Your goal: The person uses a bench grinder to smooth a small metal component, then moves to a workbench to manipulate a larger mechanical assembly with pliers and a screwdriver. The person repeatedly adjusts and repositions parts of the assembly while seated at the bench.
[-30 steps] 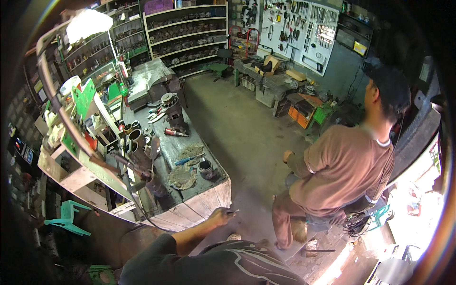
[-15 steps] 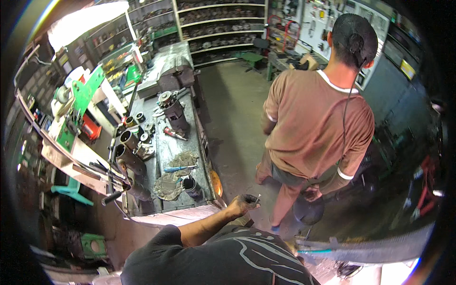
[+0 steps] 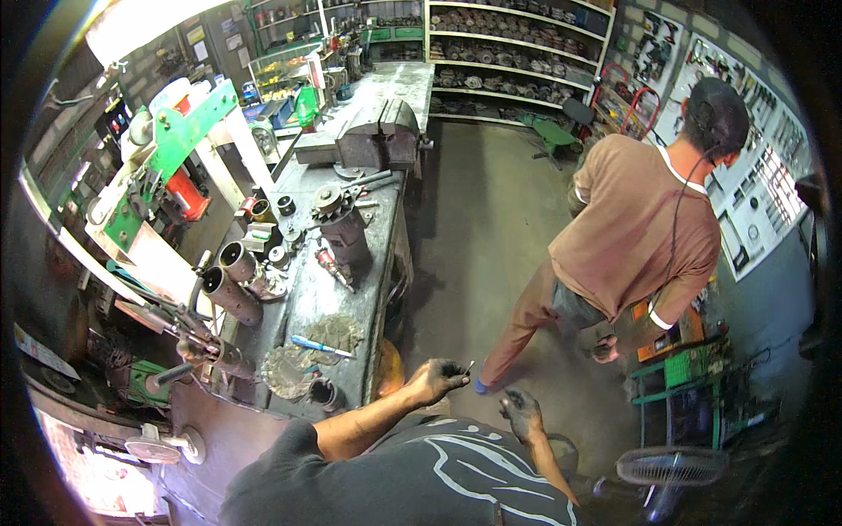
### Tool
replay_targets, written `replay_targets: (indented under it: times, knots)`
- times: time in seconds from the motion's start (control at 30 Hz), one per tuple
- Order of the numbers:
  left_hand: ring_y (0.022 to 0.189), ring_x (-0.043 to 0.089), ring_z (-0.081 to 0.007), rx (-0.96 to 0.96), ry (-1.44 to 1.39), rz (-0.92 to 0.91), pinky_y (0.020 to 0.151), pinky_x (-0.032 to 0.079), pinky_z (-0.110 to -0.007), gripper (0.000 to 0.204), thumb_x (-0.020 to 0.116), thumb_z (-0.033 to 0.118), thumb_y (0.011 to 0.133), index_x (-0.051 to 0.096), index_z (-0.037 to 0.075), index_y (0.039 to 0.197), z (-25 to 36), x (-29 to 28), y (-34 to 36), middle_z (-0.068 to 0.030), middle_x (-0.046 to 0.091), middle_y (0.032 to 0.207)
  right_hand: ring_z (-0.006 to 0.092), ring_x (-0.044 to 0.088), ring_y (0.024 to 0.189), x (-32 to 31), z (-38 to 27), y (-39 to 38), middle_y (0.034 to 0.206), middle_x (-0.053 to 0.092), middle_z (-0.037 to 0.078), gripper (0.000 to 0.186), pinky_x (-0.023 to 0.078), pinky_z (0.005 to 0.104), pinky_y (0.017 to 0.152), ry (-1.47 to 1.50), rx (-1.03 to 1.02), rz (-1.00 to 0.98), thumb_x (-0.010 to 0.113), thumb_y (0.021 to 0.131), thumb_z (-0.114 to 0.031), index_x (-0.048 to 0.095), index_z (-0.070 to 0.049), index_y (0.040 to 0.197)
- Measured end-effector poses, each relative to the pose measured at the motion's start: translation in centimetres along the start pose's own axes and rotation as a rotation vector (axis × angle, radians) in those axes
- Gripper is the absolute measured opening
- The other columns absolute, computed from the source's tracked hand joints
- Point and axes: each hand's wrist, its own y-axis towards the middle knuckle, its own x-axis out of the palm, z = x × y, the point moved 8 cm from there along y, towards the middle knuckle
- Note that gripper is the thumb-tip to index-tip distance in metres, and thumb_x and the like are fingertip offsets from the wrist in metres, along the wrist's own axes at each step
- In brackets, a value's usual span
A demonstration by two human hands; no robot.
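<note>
A worker is standing at the near end of a long, oil-darkened counter (image 3: 351, 289), the left hand (image 3: 436, 380) raised just off the counter's corner with its fingers (image 3: 452, 375) pinched together on a small thin metal piece (image 3: 470, 366); what the piece is, I cannot tell, it is so small. The right hand (image 3: 521, 412) is hovering a little farther out from the counter, blackened with grease, its fingers loosely curled and apart, holding nothing.

The piece is hanging over bare concrete floor (image 3: 478, 219), not over the counter. In greasy fingers a sliver like that could easily be slipping free, and against grey floor it would likely be hard to find. A second person in a brown shirt (image 3: 636, 223) is standing beyond the hands, away from the counter, close enough that a sudden step could be jostling an arm.

On the counter itself, a blue-handled screwdriver (image 3: 320, 346) is lying on a crumpled grey rag (image 3: 333, 331). Farther along are two dull steel tubes (image 3: 230, 280), a toothed gear (image 3: 328, 202) atop a dark motor housing, and at the far end a heavy cast-iron vise (image 3: 373, 136).
</note>
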Motion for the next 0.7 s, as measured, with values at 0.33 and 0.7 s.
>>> replay_targets:
  times: [0.33,0.7]
  knots:
    - [0.098,0.076,-0.0333,0.159,0.052,0.14,0.088,0.058,-0.044,0.039,0.08,0.039,0.096,0.079,0.005,0.115,9.5,-4.9,13.9,-0.0182,0.08,0.108,0.0151,0.07,0.091,2.2,-23.0,17.5,0.1,0.074,0.007,0.023,0.057,0.0292,0.084,-0.136,-0.316,-0.246,0.076,0.098,-0.006,0.073,0.005,0.118]
    - [0.124,0.07,-0.027,-0.125,-0.138,0.998,0.107,0.054,-0.041,0.057,0.09,0.035,0.088,0.071,0.01,0.136,7.6,-16.2,14.5,-0.0149,0.075,0.132,0.0132,0.069,0.089,10.7,-36.1,35.3,0.096,0.073,0.006,0.02,0.057,0.0309,0.082,-0.277,-0.639,-0.659,0.075,0.095,-0.006,0.071,-0.003,0.114]
